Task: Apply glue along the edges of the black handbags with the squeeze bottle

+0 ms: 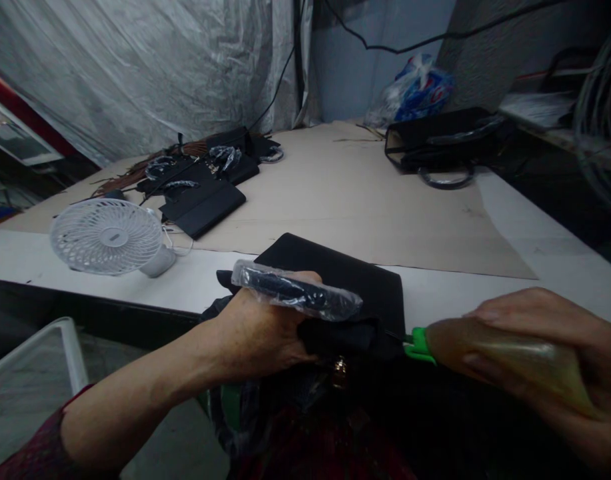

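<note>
At the far left I see a white fan (pixel 112 237) on the surface (pixel 200 273), and just beyond it several black bags (pixel 205 200) lie together. The left hand (pixel 270 327) comes next, reaching in at the near edge of the surface and closed on the front black bag (pixel 335 267); its fingertips are hidden by the bag. I judge this bag light, its broad panel fairly stiff and its near part softer and folding. The handle (pixel 295 293), wrapped in clear plastic, lies across the hand; that wrapping looks slippery, so I would take hold of the body below it. A gold-coloured clasp (pixel 340 372) hangs low on the near side and might scratch, so I would keep fingers off it.

Farther back, a clear plastic bag (pixel 419 90) holds something blue and red that I cannot make out. Beside it, another black bag (pixel 435 140) shows a pale inside at its left end; its contents are unclear.

On the near right, the right hand (pixel 570 327) has its fingers wrapped around a yellow-brown bottle (pixel 505 350). I expect soft, squeezable walls, best held by the body, clear of the green cap (pixel 421 345). That cap points at the front bag; I cannot tell whether its tip touches.
</note>
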A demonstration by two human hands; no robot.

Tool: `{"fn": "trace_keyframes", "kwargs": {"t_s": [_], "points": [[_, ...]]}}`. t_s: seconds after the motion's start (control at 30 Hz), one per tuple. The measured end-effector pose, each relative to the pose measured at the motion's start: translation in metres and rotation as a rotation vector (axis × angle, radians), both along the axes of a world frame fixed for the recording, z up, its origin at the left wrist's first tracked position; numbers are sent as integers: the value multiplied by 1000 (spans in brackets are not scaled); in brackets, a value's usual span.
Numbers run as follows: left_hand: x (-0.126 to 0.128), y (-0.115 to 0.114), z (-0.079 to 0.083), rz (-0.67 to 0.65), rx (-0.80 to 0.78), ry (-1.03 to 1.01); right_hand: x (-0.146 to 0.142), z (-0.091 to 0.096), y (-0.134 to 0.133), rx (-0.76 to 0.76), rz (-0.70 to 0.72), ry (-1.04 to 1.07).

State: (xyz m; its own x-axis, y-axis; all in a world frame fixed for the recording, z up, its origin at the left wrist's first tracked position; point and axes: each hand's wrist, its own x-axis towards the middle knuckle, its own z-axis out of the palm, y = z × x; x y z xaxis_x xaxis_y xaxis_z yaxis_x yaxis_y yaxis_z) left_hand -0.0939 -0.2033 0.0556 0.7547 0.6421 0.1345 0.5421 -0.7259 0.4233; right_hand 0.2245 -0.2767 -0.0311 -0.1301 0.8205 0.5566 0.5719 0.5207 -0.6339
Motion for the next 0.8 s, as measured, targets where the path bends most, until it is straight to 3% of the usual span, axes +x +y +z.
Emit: {"fn": "trace_keyframes", "kwargs": {"t_s": [0.27,0.6,0.8], "points": [[2,-1,-1,-27,23,83,-14,6,-2,-16,165,24],[-6,-2,-12,-32,65,27,-17,2,-20,-17,172,70],[-4,-6,-8,-5,56,28,-22,4,-22,-13,159,111]]}}
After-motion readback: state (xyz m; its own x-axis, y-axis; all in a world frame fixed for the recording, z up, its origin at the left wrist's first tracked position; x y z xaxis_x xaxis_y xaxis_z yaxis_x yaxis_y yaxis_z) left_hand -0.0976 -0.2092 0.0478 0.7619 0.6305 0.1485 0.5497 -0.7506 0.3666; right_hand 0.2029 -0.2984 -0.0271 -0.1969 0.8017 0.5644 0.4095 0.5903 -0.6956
